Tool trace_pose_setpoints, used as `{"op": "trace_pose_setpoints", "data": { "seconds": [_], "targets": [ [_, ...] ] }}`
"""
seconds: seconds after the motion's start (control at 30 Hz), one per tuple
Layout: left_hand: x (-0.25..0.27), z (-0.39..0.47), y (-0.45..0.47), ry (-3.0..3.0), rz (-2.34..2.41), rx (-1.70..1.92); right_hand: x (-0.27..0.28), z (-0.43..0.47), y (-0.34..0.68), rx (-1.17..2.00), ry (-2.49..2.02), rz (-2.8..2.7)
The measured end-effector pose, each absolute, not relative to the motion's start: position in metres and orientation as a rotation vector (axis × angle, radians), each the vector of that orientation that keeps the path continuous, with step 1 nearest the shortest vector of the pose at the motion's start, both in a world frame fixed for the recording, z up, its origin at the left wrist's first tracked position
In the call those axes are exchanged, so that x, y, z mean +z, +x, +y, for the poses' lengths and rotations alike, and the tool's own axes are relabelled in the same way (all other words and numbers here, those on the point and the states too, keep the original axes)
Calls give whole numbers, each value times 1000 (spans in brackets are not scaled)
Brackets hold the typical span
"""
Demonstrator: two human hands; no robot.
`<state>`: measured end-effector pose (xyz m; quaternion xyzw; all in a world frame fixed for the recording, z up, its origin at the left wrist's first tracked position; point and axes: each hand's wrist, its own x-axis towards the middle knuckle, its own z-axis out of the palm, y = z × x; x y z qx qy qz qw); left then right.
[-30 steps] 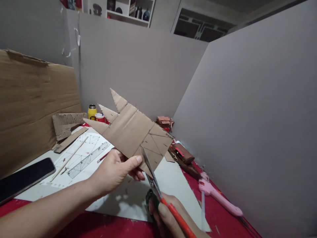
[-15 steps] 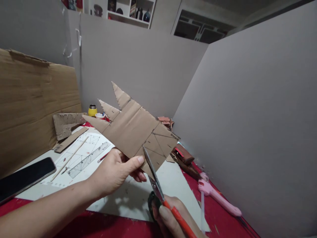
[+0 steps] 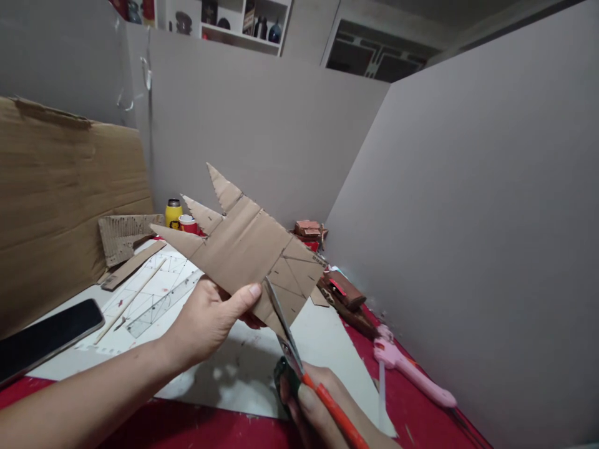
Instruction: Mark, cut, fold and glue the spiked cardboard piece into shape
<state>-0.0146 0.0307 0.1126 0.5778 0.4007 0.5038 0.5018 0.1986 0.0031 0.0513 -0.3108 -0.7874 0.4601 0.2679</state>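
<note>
A piece of brown cardboard (image 3: 234, 249) is held up over the table, with pointed triangles cut along its far left edge and pencil lines drawn on its right end. My left hand (image 3: 213, 315) grips its lower edge, thumb on top and fingers underneath. In my right hand (image 3: 322, 399) is a pair of scissors (image 3: 292, 352) with orange and dark handles. One blade lies over the cardboard's marked end, its tip close to my left thumb; the other blade is mostly hidden behind the cardboard.
White paper (image 3: 224, 374) covers the red cloth (image 3: 428, 418). To the left are a phone (image 3: 51, 340), a clear ruler (image 3: 161, 305), a thin stick (image 3: 133, 299) and a large cardboard sheet (image 3: 70, 187). A pink glue gun (image 3: 414, 374) and a brown case (image 3: 344, 290) are on the right.
The cardboard, both hands and the scissors have shifted slightly left in view. The scissor blades have drawn closer together on the cardboard.
</note>
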Motion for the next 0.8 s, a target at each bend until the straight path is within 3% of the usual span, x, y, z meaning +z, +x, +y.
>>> {"op": "trace_pose_setpoints", "data": {
  "seconds": [0.5,0.8],
  "targets": [
    [102,36,-17,1324,889,1162,58,-12,199,1220,-955,-1990],
    [101,32,-13,1254,858,1157,32,7,216,1441,-818,-2045]
  ]
}}
